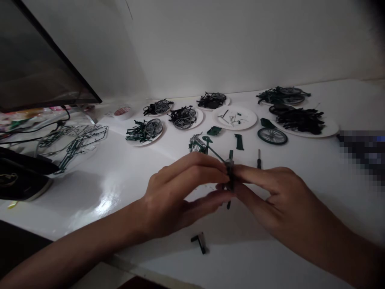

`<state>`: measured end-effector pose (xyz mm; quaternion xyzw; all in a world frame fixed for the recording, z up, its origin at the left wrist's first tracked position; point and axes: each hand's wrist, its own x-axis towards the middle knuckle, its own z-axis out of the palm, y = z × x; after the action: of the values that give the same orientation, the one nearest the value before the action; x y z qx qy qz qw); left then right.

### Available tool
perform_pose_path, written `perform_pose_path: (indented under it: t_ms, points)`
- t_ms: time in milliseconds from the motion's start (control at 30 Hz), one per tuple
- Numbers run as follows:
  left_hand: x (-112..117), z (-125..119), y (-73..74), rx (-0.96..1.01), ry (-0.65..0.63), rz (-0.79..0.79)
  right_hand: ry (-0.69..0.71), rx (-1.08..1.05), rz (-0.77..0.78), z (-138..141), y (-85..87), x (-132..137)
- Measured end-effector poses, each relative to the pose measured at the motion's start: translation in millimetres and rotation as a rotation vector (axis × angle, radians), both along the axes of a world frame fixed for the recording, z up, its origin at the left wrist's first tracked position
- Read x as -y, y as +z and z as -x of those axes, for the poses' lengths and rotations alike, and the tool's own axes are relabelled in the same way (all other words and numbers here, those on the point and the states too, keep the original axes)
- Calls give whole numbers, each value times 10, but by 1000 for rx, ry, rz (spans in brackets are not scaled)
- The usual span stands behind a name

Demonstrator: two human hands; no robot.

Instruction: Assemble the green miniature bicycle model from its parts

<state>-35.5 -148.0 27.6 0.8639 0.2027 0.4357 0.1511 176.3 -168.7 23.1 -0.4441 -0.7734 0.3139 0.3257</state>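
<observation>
My left hand and my right hand meet at the centre, both closed in a pinch on a small dark model part. Its ends stick out above and below my fingertips; the middle is mostly hidden. A thin green rod with a flat saddle-like end reaches toward my left fingertips, and I cannot tell whether it joins the held part. Behind my left hand is a grey and green model bicycle piece. A black L-shaped piece lies nearer me. Beyond my right hand lies a small screwdriver.
White plates with dark model bicycle parts stand along the wall, among them one with small pieces. A green-rimmed wheel and flat green pieces lie before them. At left are part frames, a black box and a monitor.
</observation>
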Motion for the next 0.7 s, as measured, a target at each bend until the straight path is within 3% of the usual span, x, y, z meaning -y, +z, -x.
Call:
perform_pose_path:
  t_ms: [133,367,700]
  points:
    - [-24,-43,-84,85,3,149,-58,-80,18,54,-47,-16]
    - [21,-93,-56,-93,242,58,-139,-147,63,152,-133,-2]
    - [19,-66,-4,-33,239,238,-246,-192,44,154,-127,-68]
